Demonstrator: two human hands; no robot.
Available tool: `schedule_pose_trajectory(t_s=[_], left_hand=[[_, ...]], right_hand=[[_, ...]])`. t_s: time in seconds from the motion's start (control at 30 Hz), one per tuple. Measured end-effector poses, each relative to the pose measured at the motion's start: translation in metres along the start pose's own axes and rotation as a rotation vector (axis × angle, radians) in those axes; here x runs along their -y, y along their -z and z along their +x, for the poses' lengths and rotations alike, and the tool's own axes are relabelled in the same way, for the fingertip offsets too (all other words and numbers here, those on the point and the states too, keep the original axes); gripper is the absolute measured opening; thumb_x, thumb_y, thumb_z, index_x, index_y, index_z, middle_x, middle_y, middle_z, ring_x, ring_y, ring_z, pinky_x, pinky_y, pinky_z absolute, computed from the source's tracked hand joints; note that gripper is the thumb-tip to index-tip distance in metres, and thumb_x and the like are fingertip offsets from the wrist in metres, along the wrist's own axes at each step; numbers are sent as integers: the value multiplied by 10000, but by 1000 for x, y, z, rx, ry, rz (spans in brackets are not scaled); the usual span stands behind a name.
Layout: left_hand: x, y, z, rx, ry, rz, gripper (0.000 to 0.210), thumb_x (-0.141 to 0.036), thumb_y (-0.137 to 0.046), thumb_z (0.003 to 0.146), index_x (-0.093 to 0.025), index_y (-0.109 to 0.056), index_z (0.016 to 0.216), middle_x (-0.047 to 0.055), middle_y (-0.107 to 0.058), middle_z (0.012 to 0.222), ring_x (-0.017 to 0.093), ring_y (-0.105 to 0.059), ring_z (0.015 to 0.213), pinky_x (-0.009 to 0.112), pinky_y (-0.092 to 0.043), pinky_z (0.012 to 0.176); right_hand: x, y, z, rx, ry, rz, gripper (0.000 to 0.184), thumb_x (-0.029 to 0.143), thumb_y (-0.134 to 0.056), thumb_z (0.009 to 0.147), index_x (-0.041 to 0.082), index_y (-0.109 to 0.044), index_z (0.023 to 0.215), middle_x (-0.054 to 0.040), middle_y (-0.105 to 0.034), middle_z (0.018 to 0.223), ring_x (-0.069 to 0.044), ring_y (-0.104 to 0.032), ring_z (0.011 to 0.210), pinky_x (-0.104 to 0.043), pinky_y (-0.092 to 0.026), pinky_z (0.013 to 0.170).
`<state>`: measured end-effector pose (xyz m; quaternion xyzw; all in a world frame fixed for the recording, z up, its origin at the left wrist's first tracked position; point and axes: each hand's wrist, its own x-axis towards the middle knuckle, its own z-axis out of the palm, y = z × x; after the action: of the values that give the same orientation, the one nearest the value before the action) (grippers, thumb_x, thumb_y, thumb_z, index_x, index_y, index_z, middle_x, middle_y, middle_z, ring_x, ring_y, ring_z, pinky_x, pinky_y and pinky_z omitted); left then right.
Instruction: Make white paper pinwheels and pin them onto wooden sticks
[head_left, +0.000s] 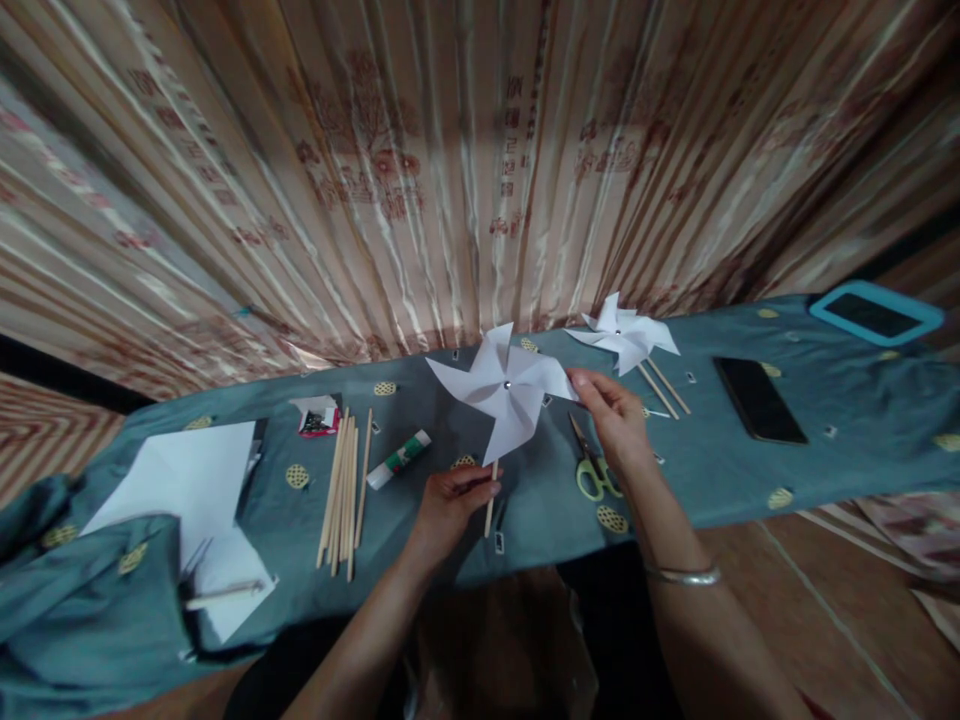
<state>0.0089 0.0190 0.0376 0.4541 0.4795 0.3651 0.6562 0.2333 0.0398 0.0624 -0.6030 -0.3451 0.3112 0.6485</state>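
Note:
A white paper pinwheel (517,398) with a silver pin at its centre is held up over the cloth in the middle. My left hand (454,505) pinches its wooden stick (490,515) just below the blades. The thumb and fingers of my right hand (609,408) close on the tip of the right blade. Beneath my right hand lie scissors (591,478) with yellow-green handles. Behind it, more white pinwheels (628,335) rest on the cloth, their two sticks pointing toward me; they overlap, so I cannot count them surely.
Left of my hands lie a green-and-white glue stick (401,458), several wooden sticks (343,500) and a small open box of pins (318,418). White paper (202,470) is at the far left. A black phone (759,400) and a blue-framed tablet (876,312) lie right. A curtain (450,180) hangs behind.

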Motion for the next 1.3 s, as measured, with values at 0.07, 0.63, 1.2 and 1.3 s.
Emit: schedule_pose_trajectory(t_s=[0.07,0.63,1.2,1.3], left_hand=[[0,1,1,-10,-2,-4,259,-306,-840,542,-187,-805,769,74,-774,820,212,-678,785,304,-501,757],[-3,3,4,-89,-58,-43,248,-305,-839,548,-196,-802,767,59,-755,766,186,-656,717,299,-506,704],[0,0,6,-110,-115,-63,206,-281,-797,572,-198,-799,761,29,-742,737,176,-648,710,298,-502,738],[-1,-1,5,-101,-106,-56,208,-295,-806,571,-205,-799,758,32,-749,755,185,-655,733,299,-505,749]], right_hand=[[1,-3,-1,14,-40,57,420,587,-807,568,219,-763,766,-13,-739,711,-173,-628,647,-310,-501,642],[0,-20,-24,168,-163,156,339,511,-857,520,215,-730,628,10,-686,583,-146,-603,569,-295,-500,625],[1,-42,-59,459,-152,132,318,498,-769,702,204,-694,606,10,-655,597,-124,-570,595,-258,-458,629],[1,-46,-61,484,-167,124,327,509,-771,690,204,-699,599,5,-666,591,-126,-578,582,-253,-471,602]])
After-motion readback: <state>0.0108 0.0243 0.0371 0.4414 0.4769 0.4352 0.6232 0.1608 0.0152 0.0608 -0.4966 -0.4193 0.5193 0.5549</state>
